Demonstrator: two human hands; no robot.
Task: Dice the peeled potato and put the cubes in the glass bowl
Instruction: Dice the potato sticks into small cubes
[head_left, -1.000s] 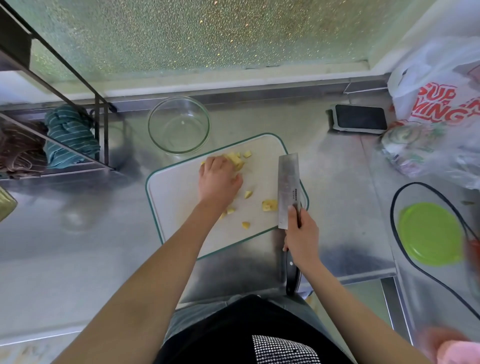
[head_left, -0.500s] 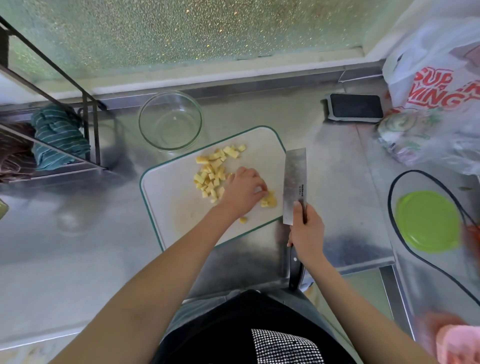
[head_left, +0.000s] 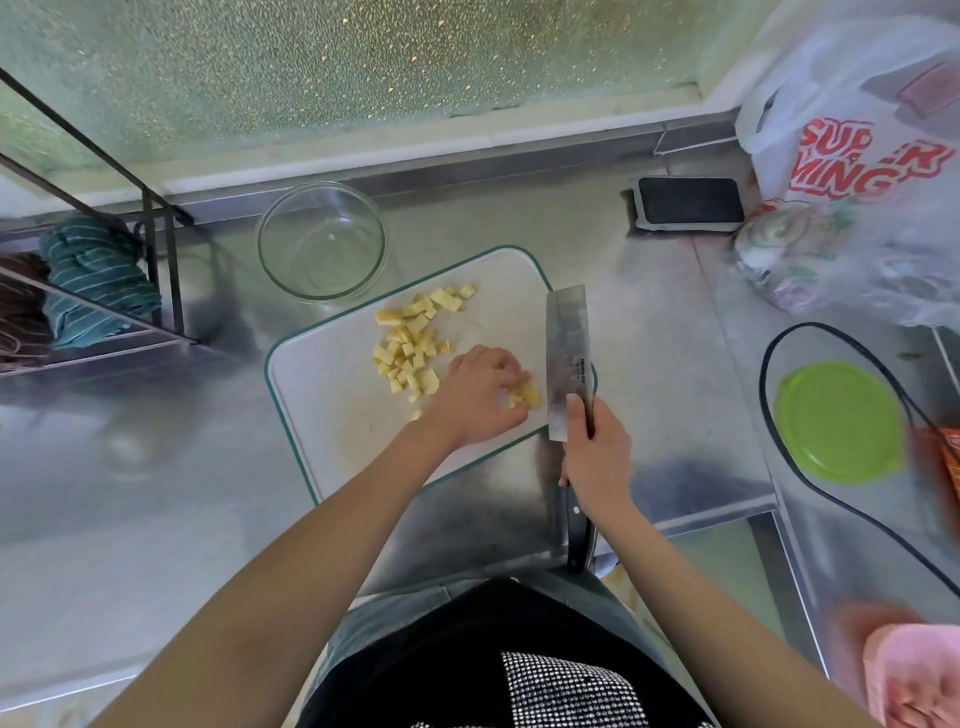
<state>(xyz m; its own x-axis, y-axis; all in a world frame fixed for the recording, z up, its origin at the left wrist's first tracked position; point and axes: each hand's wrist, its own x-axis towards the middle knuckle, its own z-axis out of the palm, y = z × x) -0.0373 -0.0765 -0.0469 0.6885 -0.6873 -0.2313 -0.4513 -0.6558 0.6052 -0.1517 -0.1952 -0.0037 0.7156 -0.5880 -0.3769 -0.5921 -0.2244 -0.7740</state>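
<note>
On the white, green-rimmed plastic cutting board (head_left: 332, 384) at the middle of a brushed-steel worktop (head_left: 130, 519), a person's left hand (head_left: 480, 397) curls its fingers over a small clump of pale yellow potato pieces (head_left: 525, 396) lying just left of the blade. The right hand (head_left: 597, 457) grips the black handle of a broad rectangular steel cleaver (head_left: 569, 364), forefinger laid along the flat; the blade's long axis runs away from the body, its edge apparently resting on the board's right margin. A loose heap of matte, blocky diced potato cubes (head_left: 415, 343) lies left of and beyond the left hand, strung out toward the round clear glass bowl (head_left: 322, 241). That bowl stands off the board's far left corner, just beside it, nearly empty but for what looks like one small fleck. The left hand is the nearer to both heap and bowl, so carrying the cubes over likely falls to it. A dark phone (head_left: 688, 202), a printed white plastic bag (head_left: 857, 130) and a lime-green round lid (head_left: 836, 421) sit to the right.
</note>
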